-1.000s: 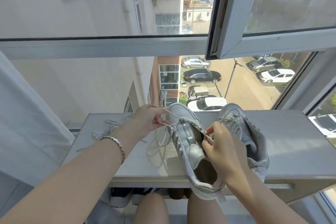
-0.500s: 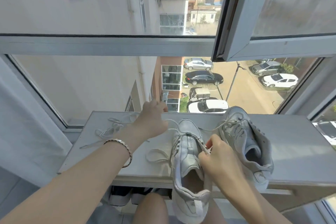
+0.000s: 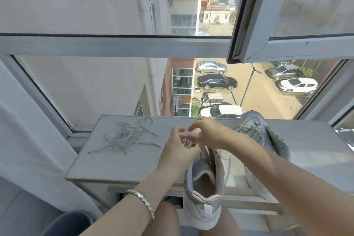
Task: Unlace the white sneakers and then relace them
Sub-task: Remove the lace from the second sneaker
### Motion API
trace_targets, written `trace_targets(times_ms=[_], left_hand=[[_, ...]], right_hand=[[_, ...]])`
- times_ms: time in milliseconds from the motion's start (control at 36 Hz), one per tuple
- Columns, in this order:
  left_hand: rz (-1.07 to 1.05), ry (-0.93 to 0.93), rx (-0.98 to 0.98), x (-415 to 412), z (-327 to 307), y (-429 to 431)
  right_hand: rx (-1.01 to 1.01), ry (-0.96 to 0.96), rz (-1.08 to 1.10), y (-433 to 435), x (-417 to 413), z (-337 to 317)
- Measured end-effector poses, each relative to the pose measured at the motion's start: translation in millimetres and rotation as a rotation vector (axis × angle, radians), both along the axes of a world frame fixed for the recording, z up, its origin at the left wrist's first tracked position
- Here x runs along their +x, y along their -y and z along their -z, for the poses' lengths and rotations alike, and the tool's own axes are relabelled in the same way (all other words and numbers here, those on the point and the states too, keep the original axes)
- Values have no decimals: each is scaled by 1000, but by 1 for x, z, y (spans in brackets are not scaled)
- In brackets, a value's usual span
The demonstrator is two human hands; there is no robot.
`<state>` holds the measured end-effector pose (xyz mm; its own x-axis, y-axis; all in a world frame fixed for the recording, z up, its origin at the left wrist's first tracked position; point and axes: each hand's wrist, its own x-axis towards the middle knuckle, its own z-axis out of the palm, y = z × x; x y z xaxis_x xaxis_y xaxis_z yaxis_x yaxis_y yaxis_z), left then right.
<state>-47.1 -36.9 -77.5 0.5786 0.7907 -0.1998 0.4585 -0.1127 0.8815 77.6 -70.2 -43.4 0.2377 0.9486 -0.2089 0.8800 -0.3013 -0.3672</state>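
- Head view, nearest first: one white sneaker stands heel-down on my lap with its toe leaning on the counter edge; I can read no brand on its grey heel tab.
- A silver bracelet sits on my left wrist.
- My left hand and right hand meet over that sneaker's front eyelets, fingers loosely curled toward each other. I cannot tell whether either pinches a lace.
- Behind my right forearm, the second white sneaker lies on the counter with lace in its eyelets.
- To the left, a loose white lace lies in a tangle, well apart from both sneakers.
- Beyond the window frame, a black car is parked below.
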Motion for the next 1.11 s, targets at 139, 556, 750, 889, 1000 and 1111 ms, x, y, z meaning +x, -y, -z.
trace_targets(times_ms=[139,556,750,889,1000,1111], left_hand=[[-46,-18,69,-1,1,0],[18,-70,111,10,-1,19],[27,33,69,12,4,32],[-46,115,60,6,7,30],[-38,116,56,5,6,30],[-74,129,44,6,6,32]], right_hand=[[117,42,-2,-6,6,9],[-75,-70,23,18,42,-13],[242,-269,184,30,46,-8],[493,-350,784,27,86,-11],[117,-200,714,29,100,-8],[93,308,379,32,73,2]])
